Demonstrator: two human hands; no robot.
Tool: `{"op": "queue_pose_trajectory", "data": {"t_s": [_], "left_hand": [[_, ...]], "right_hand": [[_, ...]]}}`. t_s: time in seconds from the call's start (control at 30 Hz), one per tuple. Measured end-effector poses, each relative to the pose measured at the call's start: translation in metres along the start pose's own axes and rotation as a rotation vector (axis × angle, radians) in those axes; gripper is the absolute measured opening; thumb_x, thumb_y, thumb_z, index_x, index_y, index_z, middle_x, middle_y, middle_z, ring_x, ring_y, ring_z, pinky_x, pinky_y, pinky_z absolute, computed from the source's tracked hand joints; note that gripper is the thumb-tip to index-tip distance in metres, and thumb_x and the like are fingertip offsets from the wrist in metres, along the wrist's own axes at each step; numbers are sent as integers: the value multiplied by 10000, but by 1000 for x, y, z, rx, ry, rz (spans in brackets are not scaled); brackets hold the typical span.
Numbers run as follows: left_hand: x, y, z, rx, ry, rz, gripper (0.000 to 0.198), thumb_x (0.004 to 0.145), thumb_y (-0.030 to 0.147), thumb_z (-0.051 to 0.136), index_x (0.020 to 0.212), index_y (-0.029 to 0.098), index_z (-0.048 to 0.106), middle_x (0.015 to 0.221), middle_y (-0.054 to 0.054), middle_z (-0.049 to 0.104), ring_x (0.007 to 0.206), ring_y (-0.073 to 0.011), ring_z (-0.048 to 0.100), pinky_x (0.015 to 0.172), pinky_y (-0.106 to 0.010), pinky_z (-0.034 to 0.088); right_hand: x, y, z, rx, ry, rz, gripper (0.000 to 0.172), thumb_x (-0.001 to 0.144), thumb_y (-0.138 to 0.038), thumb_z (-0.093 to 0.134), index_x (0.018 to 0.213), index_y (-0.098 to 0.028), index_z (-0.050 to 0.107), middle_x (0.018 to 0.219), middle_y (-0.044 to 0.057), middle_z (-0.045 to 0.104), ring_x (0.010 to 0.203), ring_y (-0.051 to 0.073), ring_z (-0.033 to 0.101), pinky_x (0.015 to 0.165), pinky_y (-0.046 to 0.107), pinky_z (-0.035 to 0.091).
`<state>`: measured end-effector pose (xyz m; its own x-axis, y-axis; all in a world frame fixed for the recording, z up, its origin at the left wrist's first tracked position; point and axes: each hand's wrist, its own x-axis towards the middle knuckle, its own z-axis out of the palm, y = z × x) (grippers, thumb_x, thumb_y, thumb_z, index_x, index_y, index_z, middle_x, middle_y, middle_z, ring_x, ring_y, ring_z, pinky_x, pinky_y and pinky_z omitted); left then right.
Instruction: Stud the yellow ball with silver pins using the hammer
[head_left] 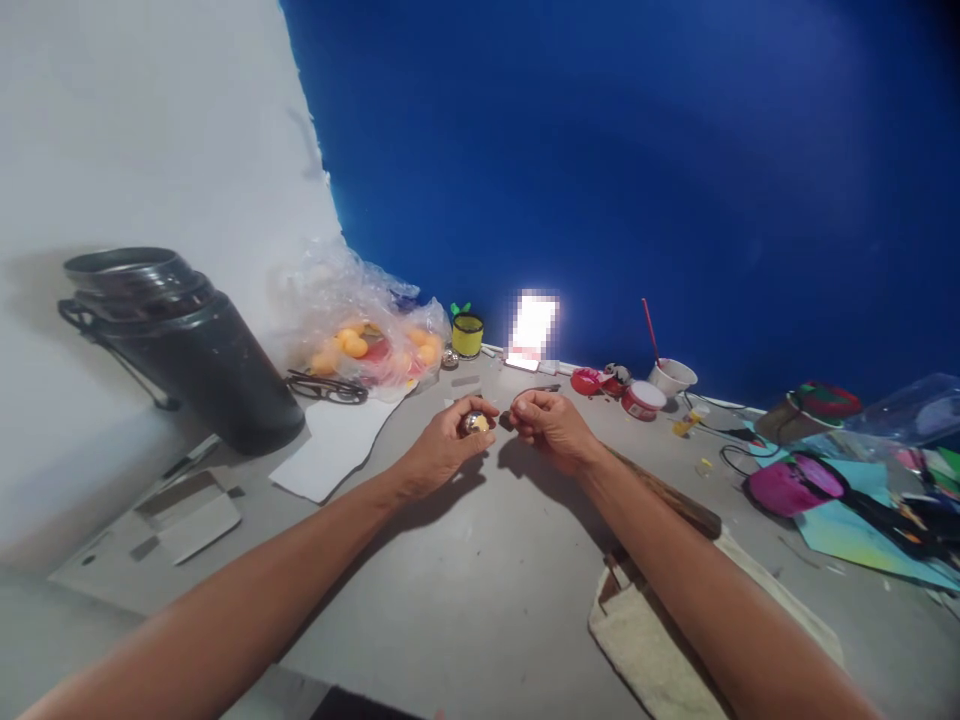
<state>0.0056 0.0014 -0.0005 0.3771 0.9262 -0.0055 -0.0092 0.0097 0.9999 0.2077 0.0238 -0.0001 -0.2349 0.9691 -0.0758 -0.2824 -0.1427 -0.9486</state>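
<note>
My left hand (441, 446) is closed round a shiny, mirror-like ball (475, 424) that shows a yellowish patch, with the thumb below it and the fingers over the top. Just to its right, my right hand (553, 428) pinches a small dark piece (505, 421); its kind is too small to make out. A narrow gap lies between the piece and the ball. Both hands are above the grey table (457, 600). Under my right forearm a brown stick-like tool (675, 500) and a beige cloth bag (652, 640) lie partly hidden.
A large dark flask (187, 350) stands at the left, near eyeglasses (326, 388) and white paper (337, 440). Behind are a plastic bag with orange balls (367, 345), a yellow pot (467, 336) and a glowing phone (531, 335). A white cup (672, 378) and pink pouch (795, 484) are right.
</note>
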Motion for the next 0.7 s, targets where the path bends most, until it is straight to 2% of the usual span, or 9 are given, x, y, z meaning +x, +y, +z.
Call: {"op": "queue_pose_trajectory", "data": {"t_s": [0.17,0.23,0.4,0.53,0.7], "left_hand": [[-1,3,2,130,-29,-7,349,778,339,750,1056,207,585,598,92,483,464,-59,362,463,-209,261],[-2,3,3,168,-33,-3,322,773,303,727,1034,209,564,589,95,487,468,-68,381,470,-213,275],[-1,-1,5,318,40,80,232,751,212,666,952,209,550,822,23,619,629,-113,530,583,-251,407],[0,-5,5,380,72,153,230,725,163,641,943,205,584,905,-3,634,758,-153,567,659,-271,429],[0,-9,5,407,109,148,237,733,188,649,959,208,582,964,-29,668,827,-185,599,697,-296,441]], "right_hand": [[-3,0,0,-42,-112,36,397,587,-434,971,801,-180,753,769,26,727,547,71,470,519,224,388],[-4,0,0,-89,-144,19,374,604,-434,958,797,-186,756,777,20,729,543,72,480,527,231,392],[-8,0,7,-277,-167,-55,286,667,-412,901,771,-185,760,693,-1,691,552,88,508,547,242,387],[-12,0,13,-366,-146,-81,204,685,-358,853,753,-188,764,677,3,701,567,101,513,554,249,391],[-14,2,18,-371,-130,-80,168,674,-332,829,726,-188,760,684,13,718,586,109,524,577,258,413]]}}
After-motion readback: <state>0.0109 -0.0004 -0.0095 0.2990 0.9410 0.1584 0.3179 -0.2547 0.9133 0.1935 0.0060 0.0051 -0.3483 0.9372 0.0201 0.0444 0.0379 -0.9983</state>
